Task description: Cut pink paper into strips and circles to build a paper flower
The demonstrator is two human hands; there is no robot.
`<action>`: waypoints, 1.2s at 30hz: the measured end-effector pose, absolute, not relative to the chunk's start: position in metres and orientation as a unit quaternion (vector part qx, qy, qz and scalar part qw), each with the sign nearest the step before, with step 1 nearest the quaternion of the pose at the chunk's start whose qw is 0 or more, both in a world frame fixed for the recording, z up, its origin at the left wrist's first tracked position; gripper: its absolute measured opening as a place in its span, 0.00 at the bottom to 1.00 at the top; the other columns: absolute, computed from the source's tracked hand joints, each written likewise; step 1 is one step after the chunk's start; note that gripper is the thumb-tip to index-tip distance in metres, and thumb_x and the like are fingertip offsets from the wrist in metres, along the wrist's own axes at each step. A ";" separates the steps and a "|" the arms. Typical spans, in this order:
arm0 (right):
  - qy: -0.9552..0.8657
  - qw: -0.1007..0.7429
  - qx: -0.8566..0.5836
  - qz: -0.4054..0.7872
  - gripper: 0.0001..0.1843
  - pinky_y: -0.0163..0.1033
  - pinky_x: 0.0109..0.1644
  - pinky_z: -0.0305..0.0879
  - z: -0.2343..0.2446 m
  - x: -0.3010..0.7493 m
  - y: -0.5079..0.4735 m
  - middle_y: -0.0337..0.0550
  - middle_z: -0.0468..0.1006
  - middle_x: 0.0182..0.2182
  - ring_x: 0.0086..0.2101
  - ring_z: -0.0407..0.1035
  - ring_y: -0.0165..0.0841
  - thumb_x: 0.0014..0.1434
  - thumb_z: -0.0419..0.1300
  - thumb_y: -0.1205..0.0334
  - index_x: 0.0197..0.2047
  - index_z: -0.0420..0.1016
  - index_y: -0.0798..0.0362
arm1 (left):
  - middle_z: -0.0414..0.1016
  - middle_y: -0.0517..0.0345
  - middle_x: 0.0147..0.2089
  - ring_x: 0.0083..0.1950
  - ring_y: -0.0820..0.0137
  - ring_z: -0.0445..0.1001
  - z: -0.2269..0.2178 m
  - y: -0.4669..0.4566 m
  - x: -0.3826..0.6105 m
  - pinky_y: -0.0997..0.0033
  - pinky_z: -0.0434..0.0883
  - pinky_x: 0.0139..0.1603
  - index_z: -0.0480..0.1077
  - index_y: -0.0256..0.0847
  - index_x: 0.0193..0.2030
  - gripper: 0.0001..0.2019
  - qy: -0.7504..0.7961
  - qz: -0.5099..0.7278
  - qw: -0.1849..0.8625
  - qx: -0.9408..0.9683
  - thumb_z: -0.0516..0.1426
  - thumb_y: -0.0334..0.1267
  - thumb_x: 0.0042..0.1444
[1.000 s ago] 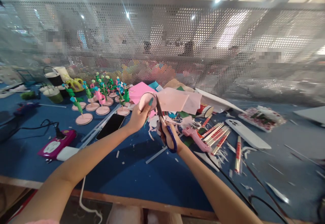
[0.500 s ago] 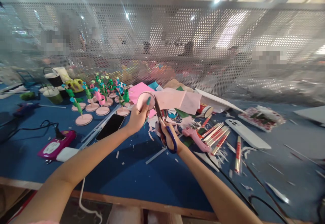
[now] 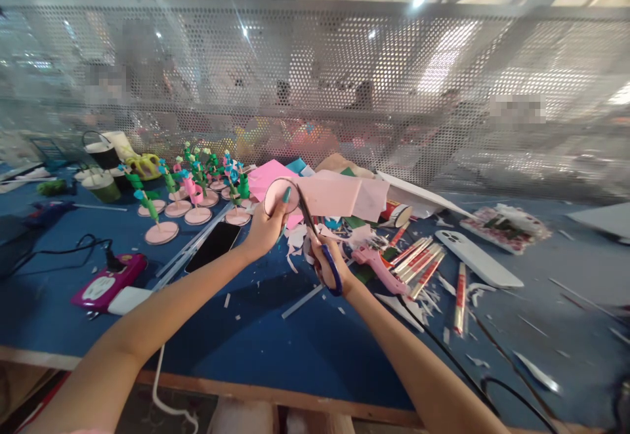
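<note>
Between the thumb and fingers of my left hand (image 3: 266,227) is a round pink disc (image 3: 276,196) with a dark rim, held up and tilted toward me. My right hand (image 3: 332,263) grips a pair of scissors (image 3: 332,268) by the blue handles. The blades point up and away, their tips at the disc's right edge. Behind the disc lie sheets of pink paper (image 3: 335,192). Paper scraps (image 3: 298,240) are scattered below and around the scissors. To the left stand several small paper flowers on round pink bases (image 3: 161,232).
A pink glue gun (image 3: 378,266) with a black cord lies right of my right hand, beside wrapped sticks (image 3: 418,257) and a white phone (image 3: 480,260). On the left are a black phone (image 3: 214,248) and a magenta power strip (image 3: 111,283). A perforated metal screen (image 3: 315,46) stands behind.
The scissors' blades look closer together at the disc's right edge. Both hands stay in nearly the same place, and the whole view has shifted slightly.
</note>
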State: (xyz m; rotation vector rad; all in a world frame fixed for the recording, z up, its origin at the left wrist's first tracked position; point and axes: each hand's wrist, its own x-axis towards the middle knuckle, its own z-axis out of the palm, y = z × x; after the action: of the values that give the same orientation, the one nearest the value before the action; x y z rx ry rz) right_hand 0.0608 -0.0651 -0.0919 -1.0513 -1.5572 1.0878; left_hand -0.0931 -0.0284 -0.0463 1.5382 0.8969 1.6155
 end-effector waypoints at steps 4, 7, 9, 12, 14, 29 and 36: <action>-0.637 0.458 -0.429 0.448 0.34 0.30 0.12 0.47 -0.090 0.061 -0.063 0.29 0.54 0.12 0.12 0.50 0.23 0.46 0.50 0.24 0.25 0.58 0.50 | 0.55 0.68 0.14 0.15 0.81 0.53 -0.045 -0.025 -0.095 0.78 0.51 0.17 0.59 0.40 0.22 0.23 0.341 0.624 0.373 0.595 0.56 0.58 0.52; -0.621 0.448 -0.440 0.470 0.35 0.29 0.11 0.47 -0.086 0.061 -0.064 0.28 0.55 0.12 0.11 0.50 0.22 0.43 0.50 0.22 0.25 0.57 0.50 | 0.56 0.68 0.15 0.16 0.81 0.53 -0.042 -0.023 -0.098 0.78 0.51 0.16 0.60 0.39 0.22 0.24 0.339 0.606 0.383 0.609 0.56 0.60 0.50; -0.611 0.447 -0.443 0.480 0.35 0.28 0.10 0.48 -0.083 0.060 -0.066 0.28 0.55 0.11 0.11 0.51 0.22 0.42 0.50 0.22 0.26 0.57 0.50 | 0.55 0.68 0.14 0.15 0.82 0.52 -0.039 -0.022 -0.100 0.78 0.51 0.16 0.60 0.39 0.21 0.25 0.344 0.589 0.382 0.623 0.56 0.61 0.49; -0.599 0.439 -0.448 0.498 0.36 0.28 0.10 0.47 -0.079 0.059 -0.068 0.27 0.55 0.11 0.10 0.51 0.21 0.42 0.51 0.22 0.27 0.57 0.50 | 0.55 0.68 0.14 0.15 0.82 0.51 -0.035 -0.021 -0.104 0.78 0.51 0.16 0.59 0.39 0.20 0.25 0.351 0.570 0.379 0.639 0.56 0.60 0.50; -0.594 0.434 -0.451 0.506 0.36 0.28 0.09 0.47 -0.078 0.059 -0.068 0.27 0.55 0.11 0.09 0.51 0.21 0.41 0.51 0.21 0.27 0.57 0.50 | 0.56 0.68 0.14 0.15 0.82 0.52 -0.034 -0.019 -0.106 0.79 0.51 0.16 0.59 0.39 0.20 0.24 0.347 0.565 0.382 0.643 0.57 0.59 0.50; -0.623 0.464 -0.434 0.456 0.33 0.29 0.10 0.44 -0.088 0.064 -0.061 0.28 0.53 0.10 0.10 0.48 0.21 0.46 0.50 0.24 0.23 0.57 0.50 | 0.58 0.67 0.13 0.14 0.82 0.54 -0.039 -0.012 -0.109 0.79 0.49 0.15 0.62 0.38 0.21 0.20 0.343 0.572 0.423 0.613 0.60 0.52 0.49; -0.636 0.466 -0.425 0.444 0.34 0.29 0.10 0.47 -0.085 0.063 -0.062 0.28 0.53 0.11 0.10 0.49 0.21 0.45 0.50 0.23 0.23 0.55 0.50 | 0.55 0.68 0.12 0.13 0.83 0.51 -0.033 -0.013 -0.111 0.79 0.46 0.15 0.59 0.38 0.18 0.21 0.332 0.573 0.444 0.603 0.62 0.50 0.46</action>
State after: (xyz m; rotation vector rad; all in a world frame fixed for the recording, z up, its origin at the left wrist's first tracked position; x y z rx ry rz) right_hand 0.0626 -0.0617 -0.0855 -1.0442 -1.5604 1.0909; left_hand -0.1114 -0.0126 -0.0332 1.4961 0.8233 1.4208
